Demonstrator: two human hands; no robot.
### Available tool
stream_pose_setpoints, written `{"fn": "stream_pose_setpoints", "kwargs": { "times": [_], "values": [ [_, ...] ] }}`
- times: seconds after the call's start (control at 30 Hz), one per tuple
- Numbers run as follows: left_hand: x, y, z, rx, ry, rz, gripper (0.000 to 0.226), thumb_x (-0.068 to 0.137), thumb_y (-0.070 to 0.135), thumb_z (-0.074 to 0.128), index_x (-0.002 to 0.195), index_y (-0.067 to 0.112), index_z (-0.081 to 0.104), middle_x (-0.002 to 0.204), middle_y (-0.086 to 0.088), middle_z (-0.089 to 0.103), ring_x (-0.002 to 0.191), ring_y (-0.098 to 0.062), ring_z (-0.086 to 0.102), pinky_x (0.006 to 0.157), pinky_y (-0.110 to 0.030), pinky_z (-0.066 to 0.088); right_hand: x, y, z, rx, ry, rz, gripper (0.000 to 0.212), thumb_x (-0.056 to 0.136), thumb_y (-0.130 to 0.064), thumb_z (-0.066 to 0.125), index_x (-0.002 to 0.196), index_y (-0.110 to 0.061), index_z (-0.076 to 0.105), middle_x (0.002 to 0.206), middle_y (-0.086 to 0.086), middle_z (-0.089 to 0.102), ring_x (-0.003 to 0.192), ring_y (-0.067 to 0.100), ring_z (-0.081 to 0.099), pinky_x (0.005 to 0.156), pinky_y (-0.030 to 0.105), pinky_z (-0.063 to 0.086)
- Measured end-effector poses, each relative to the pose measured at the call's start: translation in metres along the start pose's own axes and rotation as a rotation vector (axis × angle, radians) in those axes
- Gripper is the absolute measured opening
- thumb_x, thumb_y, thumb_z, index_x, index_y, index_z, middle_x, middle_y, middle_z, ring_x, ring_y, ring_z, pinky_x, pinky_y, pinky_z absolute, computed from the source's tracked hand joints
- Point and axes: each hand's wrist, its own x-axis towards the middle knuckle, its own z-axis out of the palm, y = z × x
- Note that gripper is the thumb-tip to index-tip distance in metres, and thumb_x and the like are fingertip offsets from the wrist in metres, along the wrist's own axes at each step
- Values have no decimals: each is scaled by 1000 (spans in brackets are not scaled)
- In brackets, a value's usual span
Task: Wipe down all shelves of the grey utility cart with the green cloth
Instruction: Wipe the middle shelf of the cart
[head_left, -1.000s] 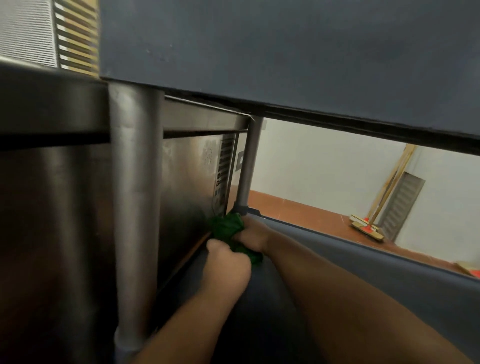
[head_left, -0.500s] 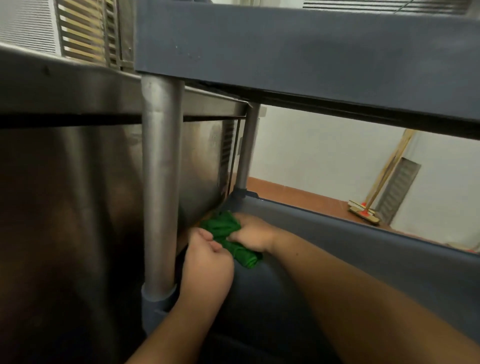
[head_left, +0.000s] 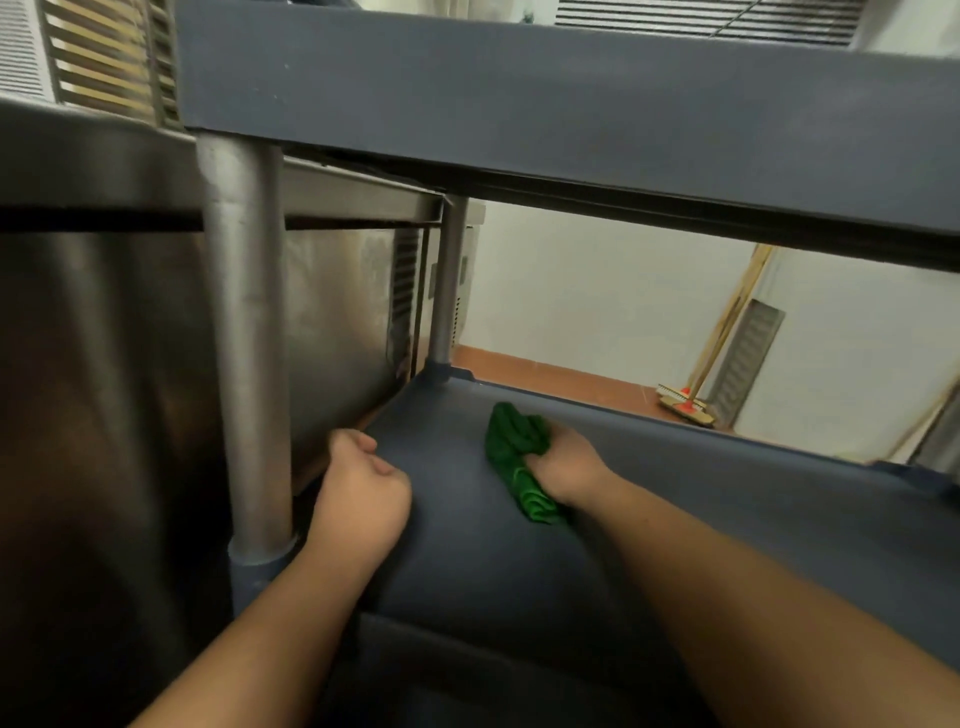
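Right hand (head_left: 569, 467) gripping green cloth (head_left: 514, 457) on grey shelf (head_left: 675, 519); left hand (head_left: 361, 493) curled, empty

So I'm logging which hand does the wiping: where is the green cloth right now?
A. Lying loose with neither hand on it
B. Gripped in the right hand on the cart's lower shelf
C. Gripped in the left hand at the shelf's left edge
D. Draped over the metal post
B: the right hand grips the green cloth on the lower shelf, while the left hand sits apart at the left edge.
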Motion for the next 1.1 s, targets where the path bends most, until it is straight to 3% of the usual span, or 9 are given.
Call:
{"fn": "stream_pose_setpoints", "kwargs": {
  "times": [0.2, 0.43, 0.6, 0.7, 0.77, 0.83, 1.0, 1.1],
  "values": [
    [-15, 21, 30, 189, -219, 54, 26, 85, 10, 50, 103, 21, 35, 76, -2, 55, 70, -22, 56, 70, -35, 41, -28, 74, -48, -62, 36, 124, 18, 87, -18, 52, 100, -14, 64, 96, 7, 68, 93, 28, 64, 75, 29, 43],
    [-61, 81, 108, 123, -420, 148, 31, 87, 9, 49, 111, 23, 35, 75, -5, 56, 68, -23, 61, 61, -36, 48, -84, 168, -117, -205, 107, 291, 20, 92, -19, 47, 91, -10, 65, 89, 8, 67, 85, 26, 62, 76, 33, 49],
    [-95, 106, 141, 118, -596, 171, 34, 89, 12, 50, 114, 28, 33, 85, -5, 62, 74, -24, 67, 71, -45, 56, -146, 252, -168, -286, 187, 486, 18, 91, -20, 51, 101, -10, 62, 104, 11, 67, 96, 30, 63, 77, 31, 46],
    [-107, 109, 144, 142, -629, 202, 32, 89, 14, 52, 114, 28, 37, 83, -3, 65, 75, -20, 65, 67, -36, 51, -190, 282, -194, -350, 204, 600, 17, 97, -17, 46, 85, -12, 57, 106, 13, 66, 90, 27, 60, 77, 35, 47],
    [-113, 108, 142, 178, -647, 227, 29, 89, 12, 52, 112, 25, 40, 82, -3, 67, 74, -18, 64, 61, -30, 43, -214, 284, -202, -308, 266, 674, 12, 95, -15, 51, 95, -7, 59, 106, 18, 67, 91, 33, 62, 78, 37, 49],
    [-114, 103, 133, 175, -630, 223, 26, 88, 10, 52, 108, 24, 43, 79, -3, 69, 69, -17, 65, 59, -29, 44, -227, 271, -197, -270, 322, 695, 23, 94, -14, 55, 112, -2, 54, 108, 22, 65, 98, 40, 62, 81, 40, 50],
    [-94, 81, 93, 114, -586, 150, 27, 86, 11, 51, 96, 35, 44, 74, 3, 70, 70, -18, 68, 63, -35, 49, -223, 196, -156, -212, 268, 577, 15, 94, -20, 55, 98, -13, 43, 109, 22, 63, 101, 40, 60, 73, 33, 39],
    [-83, 67, 65, 36, -558, 107, 25, 86, 12, 50, 90, 36, 42, 75, 4, 71, 70, -18, 69, 62, -37, 50, -207, 138, -122, -145, 218, 486, 16, 94, -22, 55, 103, -12, 47, 112, 20, 64, 104, 38, 60, 78, 34, 43]
  ]
}}
